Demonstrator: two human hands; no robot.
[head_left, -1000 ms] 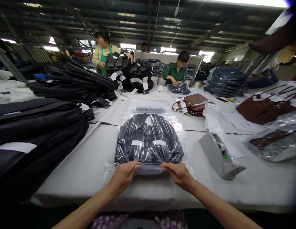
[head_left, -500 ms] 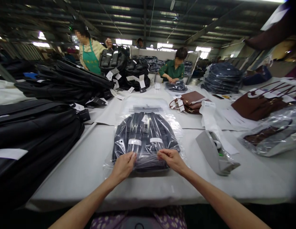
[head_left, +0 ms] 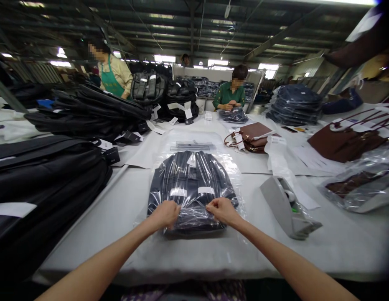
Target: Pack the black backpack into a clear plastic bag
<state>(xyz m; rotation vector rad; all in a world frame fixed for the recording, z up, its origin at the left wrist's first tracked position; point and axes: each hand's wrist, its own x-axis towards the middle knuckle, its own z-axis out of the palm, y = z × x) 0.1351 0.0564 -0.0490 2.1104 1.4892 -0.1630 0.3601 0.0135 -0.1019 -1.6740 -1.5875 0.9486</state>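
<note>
Backpack (head_left: 191, 184): dark, lying flat inside clear poly bag (head_left: 194, 140), mid table (head_left: 119, 217), right in front of wearer.
L hand (head_left: 165, 214): curling closed, pinching plastic at bag's near end.
R hand (head_left: 222, 210): doing same, fingers closed on plastic, near L.
Tape dispenser (head_left: 286, 207): sitting R of backpack, apart.
Black bags (head_left: 50, 175): piling along L side.
Brown handbag (head_left: 252, 136): lying farther back, R.
Co-workers (head_left: 230, 94): working at far end.

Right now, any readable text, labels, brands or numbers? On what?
None can be read.
White stickers on the bagged backpack: blank or blurred.
Print on the plastic bag: too small.
Hang tags on the black bags: too small.
</note>
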